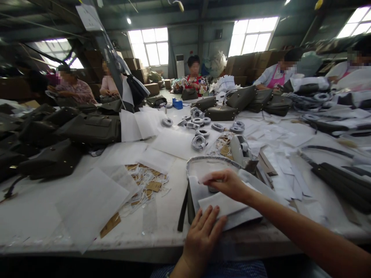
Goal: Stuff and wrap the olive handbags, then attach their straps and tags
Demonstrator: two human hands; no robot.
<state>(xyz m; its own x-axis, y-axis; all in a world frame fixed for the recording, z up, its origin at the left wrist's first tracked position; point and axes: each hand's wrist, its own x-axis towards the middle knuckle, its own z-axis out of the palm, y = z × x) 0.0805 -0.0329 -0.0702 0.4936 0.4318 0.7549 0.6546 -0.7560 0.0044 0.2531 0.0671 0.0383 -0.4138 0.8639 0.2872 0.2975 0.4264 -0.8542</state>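
Observation:
A dark olive handbag [189,204] lies at the near edge of the white table [34,216], mostly covered by white wrapping sheets [223,206]. My left hand [203,233] lies flat with fingers stretched out on the lower sheet. My right hand [227,183] reaches in from the right and pinches the edge of a white sheet over the bag. The bag's wrapped handle [214,160] arches just behind my right hand.
Loose white sheets [89,204] and brown tags [152,186] lie to the left. Rolls of wrapped straps [199,142] sit mid-table. Dark handbags [87,129] pile up at left, more bags [342,181] at right. Several people work at the far side.

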